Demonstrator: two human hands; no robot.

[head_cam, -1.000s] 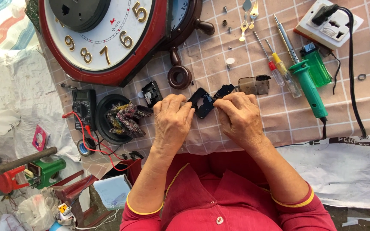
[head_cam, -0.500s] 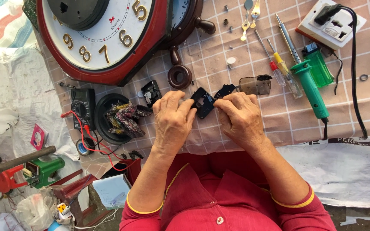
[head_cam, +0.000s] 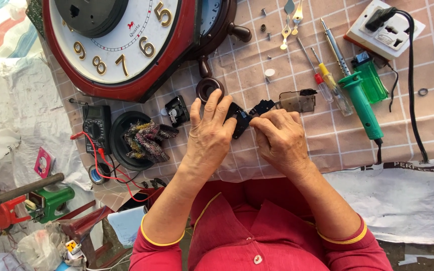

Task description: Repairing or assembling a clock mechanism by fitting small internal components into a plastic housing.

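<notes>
1. Two bare hands meet over the checked tablecloth [head_cam: 418, 125], and between them I see a small black clock movement [head_cam: 239, 119], a flat plastic box.
2. My left hand [head_cam: 209, 138] lies over the left side of the movement; its fingers are spread and quite straight, with the tips reaching up past the box toward a dark round ring [head_cam: 208, 89] on the cloth.
3. My right hand [head_cam: 280, 138] is curled narrow, the fingertips pinched on a second small black part [head_cam: 262, 107] just beside the upper right corner of the movement.
4. I cannot tell if the two black pieces are joined or only touching.
5. The movement sits near the front edge of the table, in the middle, below the big red wall clock [head_cam: 121, 50].
6. Its long axis seems to run on a slant, from lower left to upper right, with the upper end pointing toward a smoky transparent cover [head_cam: 297, 100] that lies close by on the right.
7. Much of the box is hidden under the fingers, so its exact outline I cannot see.
8. Left of my hands there is another black movement [head_cam: 177, 110], a black round dish holding a cloth [head_cam: 144, 138], and a black multimeter [head_cam: 96, 128] with red leads.
9. On the right lie a green soldering iron [head_cam: 360, 100], screwdrivers [head_cam: 322, 83] and a white power socket [head_cam: 385, 30] with a black plug.
</notes>
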